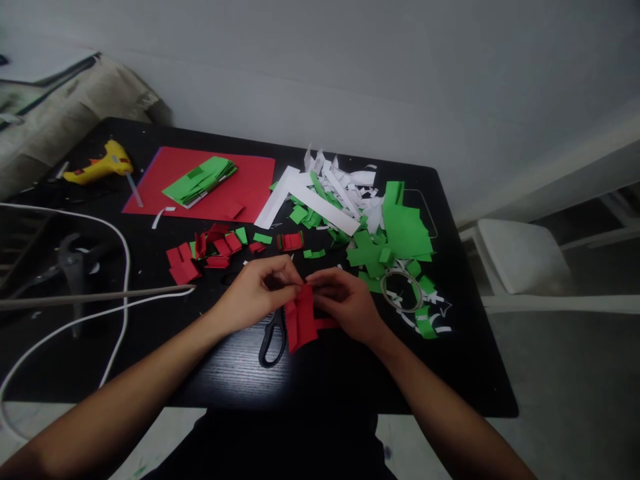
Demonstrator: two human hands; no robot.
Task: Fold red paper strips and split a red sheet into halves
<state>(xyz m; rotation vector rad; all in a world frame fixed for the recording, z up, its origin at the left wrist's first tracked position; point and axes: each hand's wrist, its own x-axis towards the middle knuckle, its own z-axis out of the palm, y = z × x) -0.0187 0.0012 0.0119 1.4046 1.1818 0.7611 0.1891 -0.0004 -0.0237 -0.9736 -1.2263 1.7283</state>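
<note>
Between my two hands is a creased strip of red paper (301, 323), hanging down over the black table. My left hand (263, 287) pinches its upper left part with thumb and fingers. At the upper right edge, my right hand (345, 300) also has its fingertips closed on the paper. Black-handled scissors (273, 340) lie just left of the strip, partly covered by it and my left hand. Another piece of red paper (327, 323) shows under my right hand. Folded red paper pieces (185, 263) lie in a pile left of my hands.
A yellow glue gun (103, 165) rests at the back left. Folded green paper (200, 180) lies on a red sheet (145, 193). White strips (325, 207) and green scraps (407, 230) are heaped at the back right, near a tape ring (401, 291). Pliers (75, 273) and a white cable (123, 253) are left.
</note>
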